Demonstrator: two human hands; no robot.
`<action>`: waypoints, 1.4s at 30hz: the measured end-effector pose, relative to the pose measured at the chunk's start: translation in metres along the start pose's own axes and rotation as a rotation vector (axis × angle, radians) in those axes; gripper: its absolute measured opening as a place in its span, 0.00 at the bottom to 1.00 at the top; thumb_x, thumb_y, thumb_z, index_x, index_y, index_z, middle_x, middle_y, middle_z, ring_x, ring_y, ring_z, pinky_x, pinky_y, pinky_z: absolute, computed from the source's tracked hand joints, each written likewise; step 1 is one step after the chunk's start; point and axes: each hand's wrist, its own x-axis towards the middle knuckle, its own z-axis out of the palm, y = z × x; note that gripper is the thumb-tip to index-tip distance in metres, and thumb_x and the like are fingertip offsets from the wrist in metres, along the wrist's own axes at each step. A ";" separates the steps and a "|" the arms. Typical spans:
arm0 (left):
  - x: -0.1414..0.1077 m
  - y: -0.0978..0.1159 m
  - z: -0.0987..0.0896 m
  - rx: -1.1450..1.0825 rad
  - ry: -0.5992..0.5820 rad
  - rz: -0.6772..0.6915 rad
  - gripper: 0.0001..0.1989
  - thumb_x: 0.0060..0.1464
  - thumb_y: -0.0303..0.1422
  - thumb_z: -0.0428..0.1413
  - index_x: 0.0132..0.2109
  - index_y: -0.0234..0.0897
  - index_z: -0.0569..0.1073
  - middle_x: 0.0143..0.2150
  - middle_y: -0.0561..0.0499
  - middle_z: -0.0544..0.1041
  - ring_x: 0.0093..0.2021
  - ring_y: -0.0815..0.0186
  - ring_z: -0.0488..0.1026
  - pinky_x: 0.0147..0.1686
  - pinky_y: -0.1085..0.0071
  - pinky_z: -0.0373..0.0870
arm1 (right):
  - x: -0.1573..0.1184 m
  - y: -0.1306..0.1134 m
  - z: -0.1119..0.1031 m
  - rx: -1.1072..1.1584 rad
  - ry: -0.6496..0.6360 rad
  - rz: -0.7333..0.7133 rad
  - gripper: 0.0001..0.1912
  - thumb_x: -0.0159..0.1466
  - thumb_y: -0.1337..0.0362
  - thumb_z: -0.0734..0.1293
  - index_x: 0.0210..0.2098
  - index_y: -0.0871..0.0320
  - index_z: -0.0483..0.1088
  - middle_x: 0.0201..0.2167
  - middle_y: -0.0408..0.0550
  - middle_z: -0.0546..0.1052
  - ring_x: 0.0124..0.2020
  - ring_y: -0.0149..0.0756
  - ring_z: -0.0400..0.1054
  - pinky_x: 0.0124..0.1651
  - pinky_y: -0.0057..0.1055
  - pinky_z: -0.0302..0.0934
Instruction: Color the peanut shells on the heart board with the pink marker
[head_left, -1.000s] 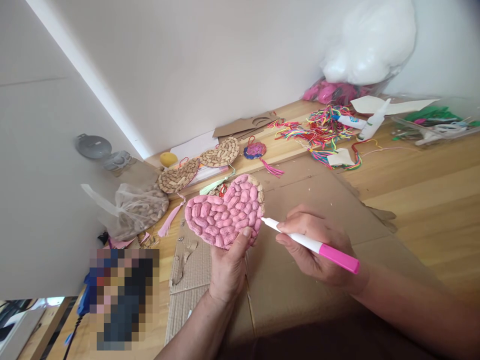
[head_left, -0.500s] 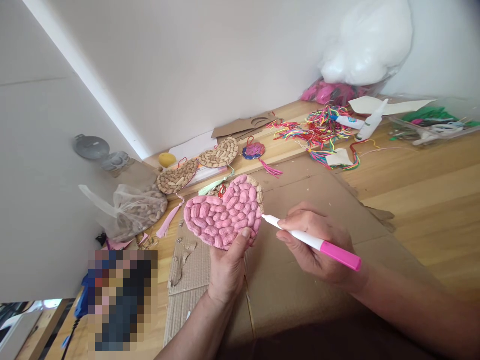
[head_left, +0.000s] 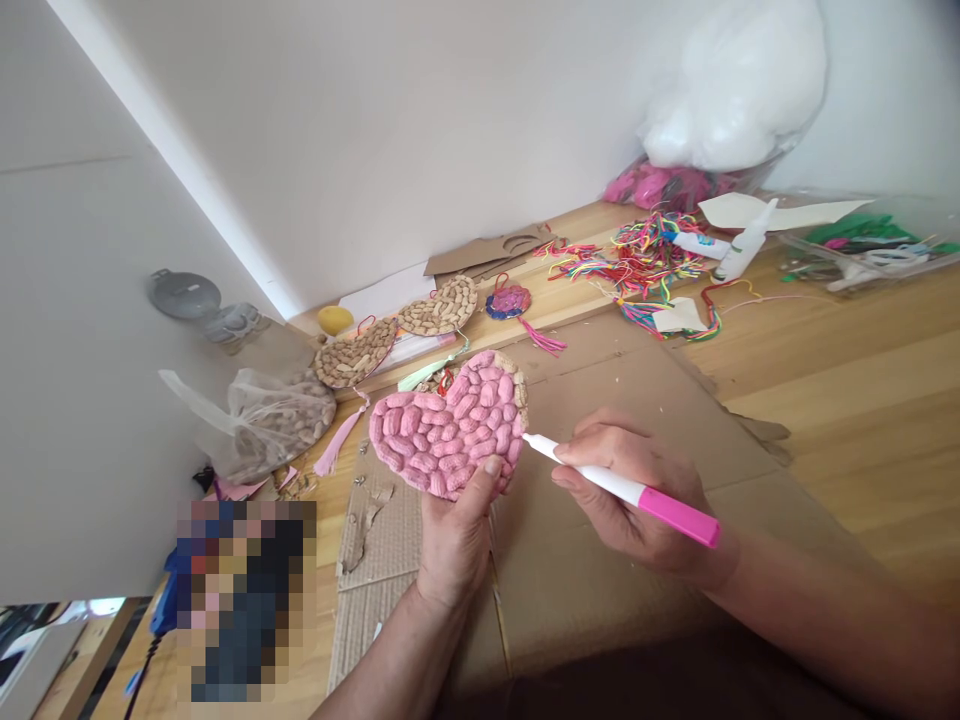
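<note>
My left hand [head_left: 457,530] grips a heart-shaped peanut-shell ornament [head_left: 442,425] by its lower edge, thumb pressed on the front. Most of its shells are coloured pink; a strip along the upper right edge is still plain tan. Between the thumb and fingers of my right hand [head_left: 637,490] is a white marker [head_left: 600,478] with a pink end. Its tip meets the right edge of the heart, just below the tan shells. The back of the ornament and the fingers behind it are hidden.
Cardboard [head_left: 600,560] lies under my hands on the wooden table. Behind the heart are two tan peanut-shell ornaments [head_left: 437,306] and a small round one [head_left: 508,301] with a pink tassel. Colourful threads [head_left: 652,245], a glue bottle [head_left: 744,245] and a bag of peanuts [head_left: 277,415] lie around.
The marker tip has shifted slightly left and down along the heart's right edge, my right hand moving with it. My left hand and the heart stay nearly still.
</note>
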 end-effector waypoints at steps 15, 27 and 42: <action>0.000 -0.001 -0.001 0.020 -0.051 0.061 0.28 0.54 0.30 0.66 0.61 0.46 0.72 0.53 0.47 0.79 0.51 0.60 0.77 0.61 0.59 0.67 | 0.000 0.002 0.000 0.031 0.064 0.047 0.05 0.66 0.72 0.67 0.41 0.58 0.69 0.30 0.46 0.75 0.34 0.36 0.72 0.37 0.31 0.67; 0.000 -0.002 -0.002 0.000 -0.009 0.029 0.18 0.50 0.30 0.68 0.49 0.41 0.77 0.45 0.47 0.81 0.51 0.58 0.77 0.56 0.60 0.71 | 0.001 0.003 -0.002 0.059 0.091 0.094 0.07 0.66 0.72 0.67 0.43 0.57 0.68 0.32 0.46 0.76 0.34 0.35 0.72 0.37 0.30 0.66; -0.002 0.000 -0.001 -0.023 0.013 -0.025 0.20 0.49 0.31 0.69 0.50 0.39 0.77 0.39 0.48 0.81 0.51 0.56 0.78 0.54 0.59 0.73 | 0.001 0.004 -0.005 0.098 0.039 0.144 0.05 0.67 0.71 0.66 0.42 0.58 0.68 0.33 0.46 0.74 0.32 0.33 0.70 0.36 0.31 0.65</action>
